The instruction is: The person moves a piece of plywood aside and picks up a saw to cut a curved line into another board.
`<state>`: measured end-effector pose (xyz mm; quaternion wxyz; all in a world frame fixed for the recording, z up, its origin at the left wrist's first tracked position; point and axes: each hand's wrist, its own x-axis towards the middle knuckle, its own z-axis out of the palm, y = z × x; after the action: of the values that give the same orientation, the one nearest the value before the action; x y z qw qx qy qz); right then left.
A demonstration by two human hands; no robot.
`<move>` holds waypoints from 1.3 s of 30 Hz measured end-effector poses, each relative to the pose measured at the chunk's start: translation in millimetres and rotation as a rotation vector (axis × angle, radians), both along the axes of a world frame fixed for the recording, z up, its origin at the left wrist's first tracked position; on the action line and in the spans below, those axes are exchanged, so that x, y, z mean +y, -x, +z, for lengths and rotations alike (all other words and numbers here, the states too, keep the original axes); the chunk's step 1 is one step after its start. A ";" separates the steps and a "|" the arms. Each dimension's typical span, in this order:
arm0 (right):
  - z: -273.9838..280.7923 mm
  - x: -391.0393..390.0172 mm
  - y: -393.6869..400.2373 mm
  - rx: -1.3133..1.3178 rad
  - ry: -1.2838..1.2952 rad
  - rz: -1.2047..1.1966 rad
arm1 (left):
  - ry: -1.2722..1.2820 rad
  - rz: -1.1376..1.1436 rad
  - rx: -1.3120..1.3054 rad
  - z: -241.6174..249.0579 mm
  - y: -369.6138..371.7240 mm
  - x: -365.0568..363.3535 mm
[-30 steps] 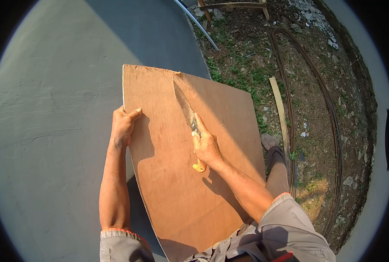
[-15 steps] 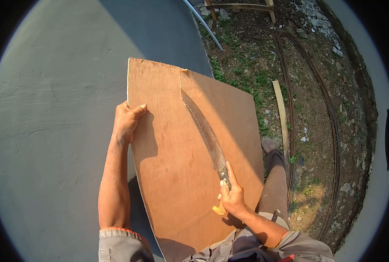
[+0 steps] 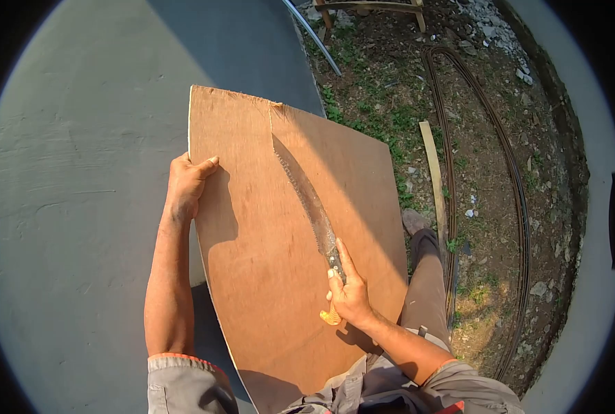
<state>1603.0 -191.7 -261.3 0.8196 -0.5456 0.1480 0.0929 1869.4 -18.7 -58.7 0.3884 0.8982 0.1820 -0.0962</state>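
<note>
A large sheet of plywood [image 3: 252, 290] lies across the middle of the view, its near end by my waist. My left hand [image 3: 191, 181] clamps its left edge, thumb on top and fingers hidden beneath. In my right hand [image 3: 349, 293] is a curved handsaw [image 3: 306, 196], gripped by its handle, whose yellow end pokes out below the fist. The toothed blade points away from me, its tip in a thin cut running in from the far edge. Splintered wood shows where that cut meets the edge.
To the left spreads a smooth grey concrete surface [image 3: 66, 207]. On the right, long bundled rods [image 3: 514, 165] and a wooden strip [image 3: 432, 165] lie on soil with weeds. A metal pipe [image 3: 314, 38] and a wooden frame [image 3: 369, 7] are at the top. My foot [image 3: 415, 222] stands beside the sheet.
Sheet, hands and surroundings all sit slightly further left and up in the view. The saw has drawn back a little toward me along the cut; both grips are unchanged.
</note>
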 end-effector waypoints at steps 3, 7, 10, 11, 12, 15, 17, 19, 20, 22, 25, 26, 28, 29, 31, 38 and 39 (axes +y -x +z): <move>-2.4 4.8 -62.2 0.043 -0.152 0.116 | -0.049 -0.054 -0.029 -13.6 -11.4 28.9; 9.5 -0.6 -83.4 0.037 -0.189 0.107 | 0.055 -0.014 -0.040 -5.6 -3.3 23.8; -0.2 8.9 -84.2 -0.088 -0.045 0.074 | 0.038 0.018 0.072 10.8 27.3 28.2; -4.5 11.1 -84.6 -0.091 -0.050 0.092 | -0.004 0.007 0.125 12.7 43.3 26.4; -3.6 10.5 -89.6 -0.126 -0.030 0.063 | -0.048 -0.025 0.060 10.2 60.0 21.7; -0.4 16.6 -133.7 -0.142 0.030 0.038 | -0.205 0.009 0.014 0.6 83.5 12.0; -7.0 33.9 -163.7 -0.198 0.104 0.065 | -0.097 0.009 -0.005 -3.9 84.3 16.9; -7.2 39.5 -153.6 -0.160 0.086 0.076 | 0.002 0.014 -0.031 -5.6 86.1 21.1; -6.1 42.4 -146.0 -0.124 0.071 0.079 | 0.007 0.003 -0.047 -7.3 88.1 21.9; -6.2 27.5 -63.3 -0.101 0.177 0.143 | 0.011 -0.008 -0.080 -4.9 83.2 22.7; 0.1 2.0 9.5 -0.032 -0.018 0.072 | 0.013 0.003 -0.076 -10.2 88.1 27.2; -8.4 6.5 -0.3 -0.125 0.068 0.065 | 0.019 0.008 -0.068 -8.2 88.3 24.6; -4.7 12.2 -64.1 -0.166 0.111 0.071 | 0.025 -0.017 -0.065 -6.4 82.1 17.0; 0.8 19.6 -115.9 -0.129 0.108 0.104 | 0.030 -0.026 -0.077 -7.2 83.8 18.3; 3.5 26.4 -136.9 -0.073 0.084 0.125 | 0.016 -0.047 -0.069 -8.2 86.4 21.8; -9.0 7.7 0.4 -0.198 0.111 0.020 | 0.045 -0.028 -0.085 -9.6 85.8 27.5; -4.6 1.5 -18.7 -0.133 0.095 0.088 | 0.038 -0.019 -0.073 -9.0 83.3 22.5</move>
<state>1621.7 -190.2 -265.9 0.7958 -0.5950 0.0732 0.0853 1786.1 3.8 -67.8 0.4108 0.8952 0.1576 -0.0705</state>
